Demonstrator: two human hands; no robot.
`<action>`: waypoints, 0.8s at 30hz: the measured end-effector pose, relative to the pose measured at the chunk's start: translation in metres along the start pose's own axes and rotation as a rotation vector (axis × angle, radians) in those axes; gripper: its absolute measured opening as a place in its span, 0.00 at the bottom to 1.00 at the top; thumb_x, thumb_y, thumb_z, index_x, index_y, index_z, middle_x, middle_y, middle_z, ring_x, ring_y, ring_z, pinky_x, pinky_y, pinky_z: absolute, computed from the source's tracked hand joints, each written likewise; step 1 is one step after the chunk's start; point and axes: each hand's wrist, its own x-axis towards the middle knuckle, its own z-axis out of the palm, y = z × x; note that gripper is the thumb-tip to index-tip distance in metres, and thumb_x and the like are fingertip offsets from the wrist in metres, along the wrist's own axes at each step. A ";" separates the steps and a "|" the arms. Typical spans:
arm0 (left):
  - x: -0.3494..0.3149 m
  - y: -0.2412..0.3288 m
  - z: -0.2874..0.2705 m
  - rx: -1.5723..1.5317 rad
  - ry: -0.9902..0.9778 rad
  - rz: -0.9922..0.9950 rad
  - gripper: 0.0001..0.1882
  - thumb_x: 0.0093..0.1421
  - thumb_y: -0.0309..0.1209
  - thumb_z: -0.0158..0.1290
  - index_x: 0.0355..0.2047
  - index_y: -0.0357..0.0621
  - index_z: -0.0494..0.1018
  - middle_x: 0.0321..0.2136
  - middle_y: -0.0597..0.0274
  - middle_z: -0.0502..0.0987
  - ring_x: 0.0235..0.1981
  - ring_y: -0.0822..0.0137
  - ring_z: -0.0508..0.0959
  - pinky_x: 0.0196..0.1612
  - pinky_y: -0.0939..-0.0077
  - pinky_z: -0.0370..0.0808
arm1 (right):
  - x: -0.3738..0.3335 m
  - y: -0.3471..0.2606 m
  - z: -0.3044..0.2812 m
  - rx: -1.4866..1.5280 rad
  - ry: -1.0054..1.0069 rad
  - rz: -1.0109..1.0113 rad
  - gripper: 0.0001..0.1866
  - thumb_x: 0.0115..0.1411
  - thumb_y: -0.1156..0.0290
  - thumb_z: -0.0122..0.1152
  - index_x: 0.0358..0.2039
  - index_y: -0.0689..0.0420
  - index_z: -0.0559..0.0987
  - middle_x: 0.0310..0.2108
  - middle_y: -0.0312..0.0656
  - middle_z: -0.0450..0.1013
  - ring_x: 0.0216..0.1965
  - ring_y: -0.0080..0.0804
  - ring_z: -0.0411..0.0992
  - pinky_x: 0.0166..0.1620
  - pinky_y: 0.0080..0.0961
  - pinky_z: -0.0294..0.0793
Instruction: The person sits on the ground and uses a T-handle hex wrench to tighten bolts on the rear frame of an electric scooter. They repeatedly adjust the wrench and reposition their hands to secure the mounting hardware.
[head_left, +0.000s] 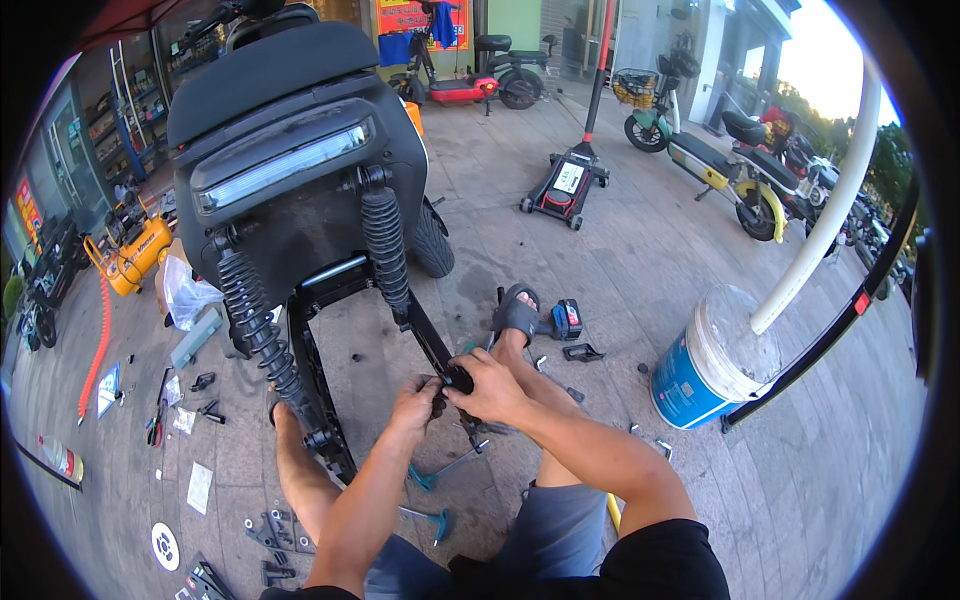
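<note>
In front of me stands a black electric scooter (pixel 290 160) with its rear end bare: the swingarm fork (pixel 432 345) sticks out toward me. Its right coil shock absorber (pixel 385 245) ends above that arm, while the left shock absorber (pixel 258 320) reaches down to the left arm's end. Both hands meet at the right arm of the fork. My right hand (pixel 485 385) is closed round a small dark rounded part (pixel 459 379) there. Beside it my left hand (pixel 417 402) pinches something dark, mostly hidden by the fingers. Below them lie green-handled T-wrenches (pixel 425 480).
A cordless tool battery (pixel 567 319) lies by my right foot. Farther off are a trolley jack (pixel 567 188), a bucket (pixel 690 375) holding a white pole, and an orange air compressor (pixel 140 255). Loose metal parts (pixel 275 535) and pliers (pixel 155 428) lie at left. Parked scooters (pixel 700 160) stand behind.
</note>
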 end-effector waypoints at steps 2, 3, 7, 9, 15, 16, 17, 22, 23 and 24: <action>-0.002 0.001 0.001 -0.006 0.057 0.002 0.10 0.65 0.36 0.50 0.38 0.41 0.71 0.23 0.65 0.74 0.20 0.74 0.70 0.21 0.81 0.65 | 0.000 0.000 0.000 0.010 0.005 -0.007 0.26 0.48 0.61 0.68 0.45 0.62 0.76 0.36 0.50 0.70 0.38 0.49 0.73 0.41 0.38 0.74; -0.003 0.002 0.001 -0.009 0.092 -0.010 0.09 0.65 0.35 0.50 0.38 0.42 0.71 0.24 0.65 0.74 0.21 0.74 0.71 0.21 0.80 0.66 | 0.000 -0.001 0.000 0.011 0.007 -0.010 0.26 0.48 0.61 0.68 0.45 0.62 0.76 0.36 0.50 0.70 0.38 0.49 0.73 0.41 0.38 0.73; -0.003 0.005 0.003 -0.054 0.043 -0.009 0.11 0.66 0.37 0.49 0.37 0.42 0.71 0.23 0.64 0.74 0.19 0.74 0.70 0.19 0.80 0.64 | 0.001 0.000 0.000 0.032 0.008 -0.025 0.26 0.48 0.62 0.68 0.45 0.62 0.76 0.36 0.50 0.70 0.38 0.49 0.73 0.41 0.38 0.74; -0.001 0.006 0.003 -0.122 0.025 0.042 0.12 0.66 0.37 0.49 0.36 0.41 0.71 0.21 0.64 0.73 0.17 0.74 0.69 0.18 0.81 0.63 | 0.001 0.001 0.000 0.041 0.020 -0.050 0.26 0.47 0.62 0.68 0.45 0.62 0.76 0.36 0.50 0.70 0.38 0.49 0.73 0.41 0.38 0.74; -0.001 0.007 -0.001 0.005 -0.019 -0.072 0.10 0.66 0.35 0.47 0.39 0.41 0.69 0.24 0.64 0.73 0.22 0.71 0.71 0.23 0.76 0.66 | 0.000 0.002 0.000 0.048 0.001 -0.032 0.26 0.48 0.62 0.68 0.45 0.62 0.76 0.38 0.51 0.70 0.40 0.51 0.73 0.43 0.38 0.75; -0.002 0.006 0.000 -0.013 -0.029 -0.078 0.11 0.66 0.36 0.47 0.38 0.41 0.69 0.24 0.63 0.73 0.22 0.71 0.71 0.24 0.76 0.66 | 0.000 0.002 -0.001 0.042 0.002 -0.037 0.26 0.48 0.62 0.68 0.46 0.62 0.76 0.38 0.51 0.70 0.40 0.51 0.73 0.43 0.39 0.75; -0.003 0.008 0.000 -0.025 -0.009 -0.011 0.11 0.66 0.36 0.47 0.39 0.41 0.70 0.23 0.64 0.72 0.22 0.70 0.71 0.24 0.76 0.66 | 0.001 0.001 -0.001 0.044 -0.011 -0.029 0.26 0.48 0.62 0.68 0.46 0.62 0.75 0.38 0.51 0.70 0.40 0.51 0.73 0.43 0.39 0.75; -0.003 0.010 0.002 0.030 0.016 -0.027 0.11 0.65 0.37 0.49 0.37 0.40 0.71 0.22 0.65 0.73 0.20 0.73 0.71 0.21 0.79 0.66 | 0.001 -0.002 -0.006 0.054 -0.064 0.008 0.27 0.49 0.62 0.67 0.48 0.63 0.75 0.41 0.52 0.70 0.43 0.51 0.73 0.46 0.38 0.73; -0.002 0.009 0.003 -0.005 0.026 -0.009 0.12 0.66 0.37 0.49 0.37 0.40 0.71 0.22 0.65 0.73 0.20 0.73 0.71 0.21 0.79 0.66 | 0.001 -0.003 -0.006 0.055 -0.057 0.003 0.27 0.49 0.62 0.67 0.48 0.63 0.75 0.41 0.52 0.70 0.43 0.51 0.72 0.46 0.38 0.73; -0.002 0.009 0.003 -0.025 0.041 -0.054 0.13 0.66 0.38 0.48 0.37 0.40 0.71 0.22 0.65 0.73 0.19 0.73 0.71 0.20 0.79 0.65 | 0.001 -0.003 -0.006 0.056 -0.055 0.010 0.27 0.49 0.62 0.67 0.47 0.63 0.75 0.41 0.52 0.70 0.43 0.51 0.72 0.46 0.38 0.73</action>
